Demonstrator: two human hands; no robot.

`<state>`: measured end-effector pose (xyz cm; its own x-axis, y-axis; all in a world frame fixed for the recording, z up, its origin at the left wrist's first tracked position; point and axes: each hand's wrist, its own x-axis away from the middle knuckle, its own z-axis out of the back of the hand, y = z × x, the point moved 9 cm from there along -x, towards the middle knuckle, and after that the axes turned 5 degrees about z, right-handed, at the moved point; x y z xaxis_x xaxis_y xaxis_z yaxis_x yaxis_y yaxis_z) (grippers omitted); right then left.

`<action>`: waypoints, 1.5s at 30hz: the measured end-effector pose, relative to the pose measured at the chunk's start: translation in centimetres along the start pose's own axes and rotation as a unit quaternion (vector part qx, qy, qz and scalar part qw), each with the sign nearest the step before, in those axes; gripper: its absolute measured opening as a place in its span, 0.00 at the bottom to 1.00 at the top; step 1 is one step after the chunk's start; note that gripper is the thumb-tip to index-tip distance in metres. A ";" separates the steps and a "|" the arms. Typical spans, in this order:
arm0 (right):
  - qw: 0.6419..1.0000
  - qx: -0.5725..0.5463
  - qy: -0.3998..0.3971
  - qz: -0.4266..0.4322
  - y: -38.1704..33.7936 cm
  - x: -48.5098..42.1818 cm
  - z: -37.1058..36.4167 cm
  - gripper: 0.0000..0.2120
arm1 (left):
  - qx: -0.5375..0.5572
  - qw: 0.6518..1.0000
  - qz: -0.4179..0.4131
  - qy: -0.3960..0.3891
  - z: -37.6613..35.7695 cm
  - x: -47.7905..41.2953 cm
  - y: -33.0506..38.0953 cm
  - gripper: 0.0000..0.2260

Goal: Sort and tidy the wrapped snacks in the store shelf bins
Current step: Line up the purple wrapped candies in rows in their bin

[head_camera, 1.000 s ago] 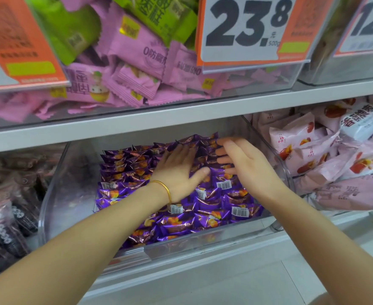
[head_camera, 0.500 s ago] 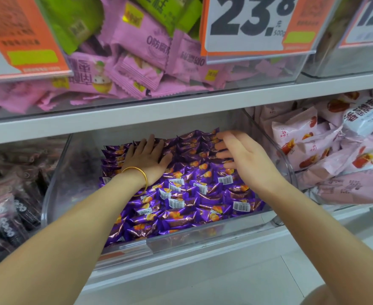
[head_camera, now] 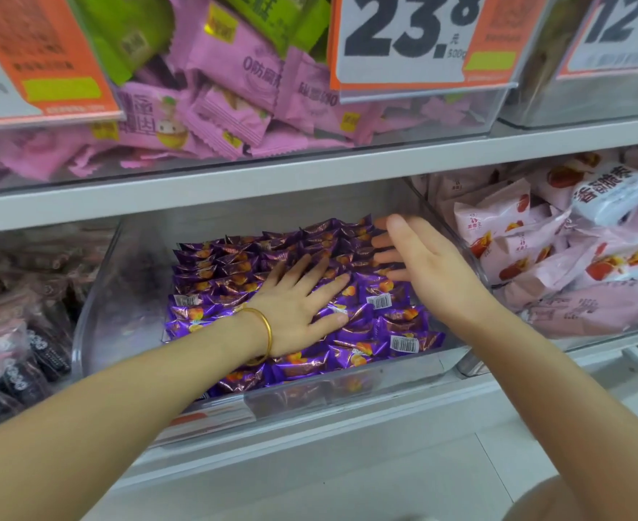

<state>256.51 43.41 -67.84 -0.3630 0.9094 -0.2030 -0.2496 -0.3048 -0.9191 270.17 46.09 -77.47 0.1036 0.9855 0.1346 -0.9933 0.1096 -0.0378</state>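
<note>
Clear bin (head_camera: pixel 99 295) of purple snacks (head_camera: pixel 216 272), left hand (head_camera: pixel 298 310) flat on them, right hand (head_camera: pixel 430 265) beside — both grips straight-fingered, empty

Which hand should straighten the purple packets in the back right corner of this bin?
Probably the right hand: it is open beside the right wall of the bin, fingertips near that corner. The left hand lies flat on the purple packets mid-bin, farther away.
</note>
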 end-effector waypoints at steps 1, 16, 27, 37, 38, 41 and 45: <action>1.000 -0.003 -0.003 0.000 0.0 0.0 0.1 0.13 | -0.009 1.000 0.004 -0.003 -0.2 0.0 -0.3 0.30; 0.997 -0.059 -0.044 0.033 -1.4 0.9 0.5 0.18 | -0.061 0.989 -0.117 -0.063 -0.2 -0.8 8.1 0.27; 0.993 0.011 -0.041 0.110 -3.3 3.8 -2.1 0.10 | 0.081 0.992 0.051 0.079 6.3 5.8 1.6 0.26; 0.928 0.280 -0.187 0.162 -5.4 7.1 -12.9 0.18 | 0.013 0.971 0.163 0.171 3.5 18.2 -3.5 0.25; 0.925 0.291 -0.188 0.157 -5.2 7.0 -13.3 0.18 | 0.011 0.971 0.158 0.178 3.5 18.3 -3.4 0.25; 0.911 0.333 -0.192 0.148 -4.5 7.1 -14.3 0.18 | 0.025 0.969 0.145 0.200 4.0 18.5 -3.5 0.24; 0.885 0.401 -0.180 0.151 -4.5 7.3 -14.7 0.17 | -0.026 0.965 0.065 0.252 4.6 19.8 -3.1 0.23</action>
<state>268.19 55.60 -70.13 -0.7486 0.6471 -0.1445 -0.5975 -0.7529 -0.2759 275.03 64.64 -70.09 0.0036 0.9281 -0.3723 -0.9970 -0.0253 -0.0728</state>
